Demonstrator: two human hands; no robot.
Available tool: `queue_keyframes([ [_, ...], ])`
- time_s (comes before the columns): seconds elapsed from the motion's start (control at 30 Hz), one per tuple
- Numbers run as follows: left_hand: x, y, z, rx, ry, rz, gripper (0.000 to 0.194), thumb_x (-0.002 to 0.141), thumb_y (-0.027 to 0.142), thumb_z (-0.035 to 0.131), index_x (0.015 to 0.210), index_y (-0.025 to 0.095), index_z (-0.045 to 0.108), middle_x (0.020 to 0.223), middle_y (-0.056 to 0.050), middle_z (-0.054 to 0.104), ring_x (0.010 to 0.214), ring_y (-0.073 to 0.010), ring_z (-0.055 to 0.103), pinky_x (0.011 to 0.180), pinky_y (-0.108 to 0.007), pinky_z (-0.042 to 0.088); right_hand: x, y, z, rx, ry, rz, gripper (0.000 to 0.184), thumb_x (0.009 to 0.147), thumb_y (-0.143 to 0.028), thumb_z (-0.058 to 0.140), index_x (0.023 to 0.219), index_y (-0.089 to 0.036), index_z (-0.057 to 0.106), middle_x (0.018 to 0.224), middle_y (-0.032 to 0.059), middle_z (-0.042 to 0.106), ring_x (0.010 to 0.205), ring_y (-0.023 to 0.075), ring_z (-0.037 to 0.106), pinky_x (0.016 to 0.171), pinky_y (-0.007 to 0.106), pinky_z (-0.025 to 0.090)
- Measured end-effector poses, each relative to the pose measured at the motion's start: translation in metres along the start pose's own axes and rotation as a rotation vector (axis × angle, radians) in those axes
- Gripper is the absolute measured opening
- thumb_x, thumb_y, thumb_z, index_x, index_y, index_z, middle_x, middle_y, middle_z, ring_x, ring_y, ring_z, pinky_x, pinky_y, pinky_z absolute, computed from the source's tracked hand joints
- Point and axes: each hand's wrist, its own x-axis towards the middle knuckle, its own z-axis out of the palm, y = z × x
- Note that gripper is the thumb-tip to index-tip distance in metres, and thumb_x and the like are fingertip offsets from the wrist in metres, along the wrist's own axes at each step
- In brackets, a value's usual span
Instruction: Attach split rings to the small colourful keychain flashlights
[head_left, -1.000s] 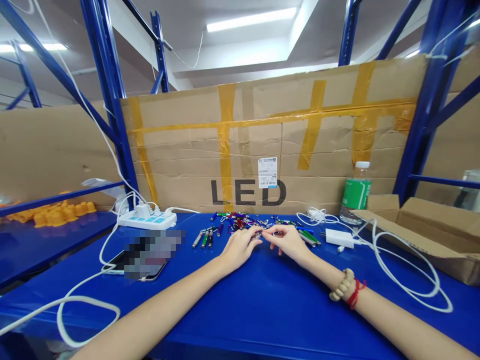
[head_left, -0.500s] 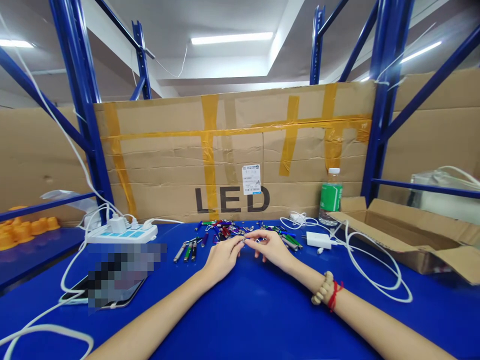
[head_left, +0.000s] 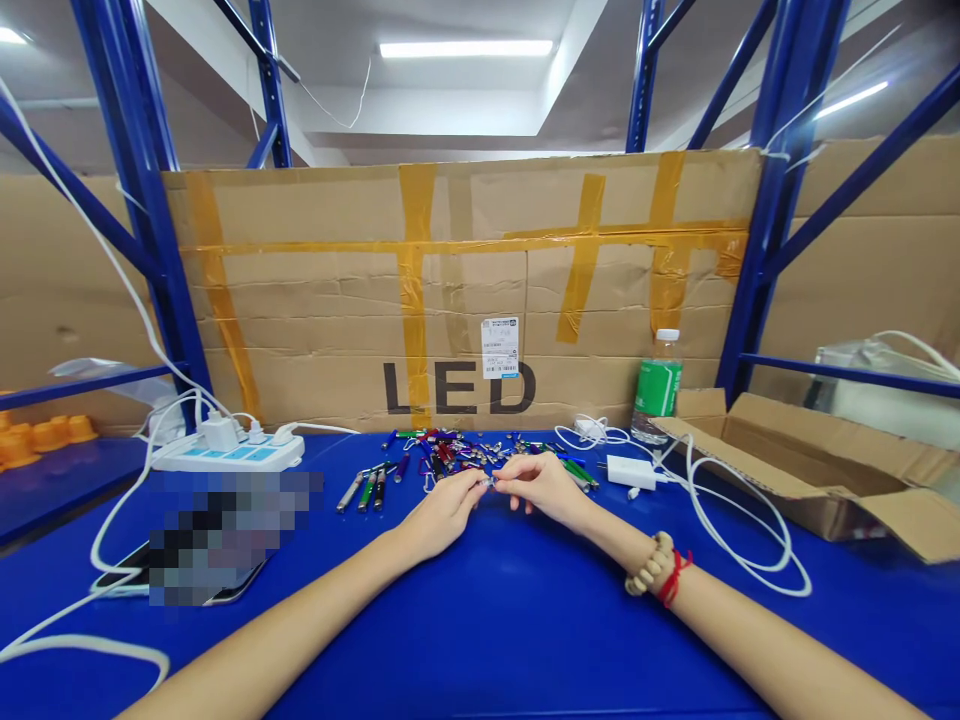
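My left hand [head_left: 442, 512] and my right hand [head_left: 546, 487] meet at the middle of the blue table, fingertips pinched together. Between them is a small shiny metal piece [head_left: 489, 482], mostly covered by the fingers, so its kind cannot be made out. Just beyond the hands lies a loose pile of small coloured metal parts [head_left: 450, 452], with red, purple, green and silver among them. Left of my left hand, several slim pen-like tubes with metal ends [head_left: 365, 490] lie side by side. Another green tube [head_left: 581, 472] shows behind my right hand.
A white power strip [head_left: 232, 452] with plugs and a blurred-out tablet [head_left: 217, 560] are at left. On the right lie a white charger [head_left: 631, 471], looping cable [head_left: 780, 560], a green-labelled bottle [head_left: 658, 385] and an open cardboard box [head_left: 810, 490]. Taped cardboard [head_left: 337, 300] stands behind.
The view has shifted slightly, so the scene sits a little higher. Both hands stay together at the small metal piece, with only slight finger movement.
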Motion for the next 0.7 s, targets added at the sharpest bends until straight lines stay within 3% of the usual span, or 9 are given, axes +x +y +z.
queue_keyframes([
  [0.47,-0.0036,-0.0005,-0.0013,-0.022,-0.054,0.087,0.027,0.089,0.026,0.03,0.085,0.016,0.055,0.07,-0.001,0.057,0.062,-0.0109,0.049,0.061,-0.021,0.039,-0.0032,-0.0002,0.0011,-0.021,-0.032,-0.06,0.03,0.054,-0.04,0.073,0.06,-0.012,0.062,0.067,0.0003,0.057,0.038,0.0043,0.051,0.031,0.015,0.036],
  [0.7,-0.0029,-0.0048,0.0021,-0.028,0.01,0.107,0.027,0.088,0.023,0.032,0.092,0.017,0.058,0.085,-0.003,0.063,0.074,-0.0127,0.055,0.068,-0.022,0.042,-0.0038,0.0016,0.0041,-0.077,-0.01,-0.091,0.032,0.059,-0.042,0.069,0.057,-0.013,0.054,0.058,-0.002,0.054,0.037,0.0049,0.049,0.032,0.015,0.035],
])
